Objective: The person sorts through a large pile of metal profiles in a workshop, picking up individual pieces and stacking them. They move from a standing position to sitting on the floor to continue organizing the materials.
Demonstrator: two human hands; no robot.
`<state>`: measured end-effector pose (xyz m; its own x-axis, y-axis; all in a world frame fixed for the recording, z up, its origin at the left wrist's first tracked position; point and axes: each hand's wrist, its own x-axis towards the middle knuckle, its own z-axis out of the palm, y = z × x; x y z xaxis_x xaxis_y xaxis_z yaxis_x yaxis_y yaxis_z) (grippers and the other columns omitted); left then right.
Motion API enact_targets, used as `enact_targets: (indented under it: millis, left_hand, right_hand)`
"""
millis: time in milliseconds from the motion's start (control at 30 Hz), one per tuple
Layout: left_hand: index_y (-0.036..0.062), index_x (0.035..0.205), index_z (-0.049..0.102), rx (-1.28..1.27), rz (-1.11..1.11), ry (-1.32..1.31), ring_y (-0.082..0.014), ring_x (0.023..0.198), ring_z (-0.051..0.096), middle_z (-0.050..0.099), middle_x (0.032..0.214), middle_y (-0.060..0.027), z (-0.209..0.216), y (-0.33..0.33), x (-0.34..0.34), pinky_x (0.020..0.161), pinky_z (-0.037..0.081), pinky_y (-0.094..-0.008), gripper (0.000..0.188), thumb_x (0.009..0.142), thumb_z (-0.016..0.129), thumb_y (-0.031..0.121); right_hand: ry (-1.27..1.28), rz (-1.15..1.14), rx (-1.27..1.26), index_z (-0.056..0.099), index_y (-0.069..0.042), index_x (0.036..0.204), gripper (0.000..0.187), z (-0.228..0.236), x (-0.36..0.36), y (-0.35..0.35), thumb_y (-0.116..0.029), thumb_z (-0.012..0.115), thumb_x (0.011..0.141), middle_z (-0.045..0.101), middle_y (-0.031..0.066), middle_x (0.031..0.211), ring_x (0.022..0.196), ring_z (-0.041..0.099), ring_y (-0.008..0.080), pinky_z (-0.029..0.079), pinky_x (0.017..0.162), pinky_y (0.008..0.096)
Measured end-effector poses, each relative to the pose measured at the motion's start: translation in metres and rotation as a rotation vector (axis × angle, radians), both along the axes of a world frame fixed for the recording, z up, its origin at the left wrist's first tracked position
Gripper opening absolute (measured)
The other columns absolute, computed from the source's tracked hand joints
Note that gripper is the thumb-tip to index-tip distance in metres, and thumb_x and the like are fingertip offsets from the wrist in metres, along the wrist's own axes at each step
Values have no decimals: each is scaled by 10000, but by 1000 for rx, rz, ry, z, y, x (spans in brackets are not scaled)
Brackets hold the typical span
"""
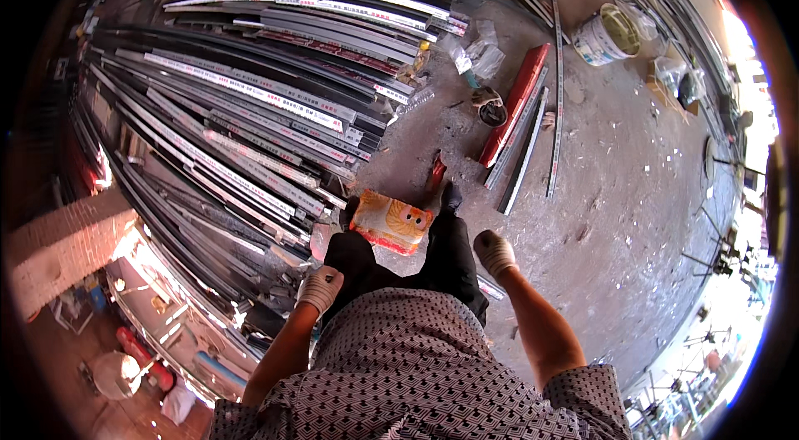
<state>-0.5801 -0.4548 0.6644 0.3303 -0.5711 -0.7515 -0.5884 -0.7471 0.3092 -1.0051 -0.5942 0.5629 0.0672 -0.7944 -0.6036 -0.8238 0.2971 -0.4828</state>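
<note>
The person's left hand (320, 288), in a white knitted glove, is curled into a loose fist beside the dark-trousered left leg; the similarly gloved right hand (494, 253) is also curled, right of the other leg. Whether either grips anything cannot be told. A rectangular orange, yellow and white patterned cushion (387, 222) lies between the feet, near the long grey, black and white strips (250, 94) stacked at left.

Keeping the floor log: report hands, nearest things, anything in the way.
Left hand, right hand: gloved, nothing visibly held. Orange-patterned pad between the feet. Long bars spread leftward; red bar ahead, right.
</note>
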Motion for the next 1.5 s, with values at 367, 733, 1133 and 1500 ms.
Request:
enact_targets:
  millis: [367,733,1133,1500]
  left_hand:
    - [52,1010,703,-63,198,219,-292,875,720,729,916,-171,-40,24,8,810,554,-371,295,883,716,318]
    - [39,1091,676,-76,255,310,-358,959,696,721,986,-202,-198,23,90,851,552,-398,384,897,687,370]
    - [17,1421,476,-36,185,129,-368,1252,552,611,1269,-218,-500,-28,47,1078,427,-424,787,792,815,345]
    - [38,1410,504,80,286,447,-352,1178,614,617,1271,-220,-513,-27,-7,1031,487,-359,946,644,903,423]
  right_hand:
    - [232,429,248,699,-83,982,290,49,76,-31,-339,603,884,686,242,1016,954,669,432,533,863,509]
    - [103,509,-58,681,-89,920,169,-84,189,-90,-245,667,856,677,172,891,880,654,389,531,791,482]
    - [-334,650,647,621,13,1166,524,-440,259,-52,-360,746,820,682,247,1051,1050,654,366,513,897,432]
    - [-197,573,1244,615,-64,1314,621,-447,188,-5,-424,780,835,701,140,1178,1114,642,257,468,1014,363]
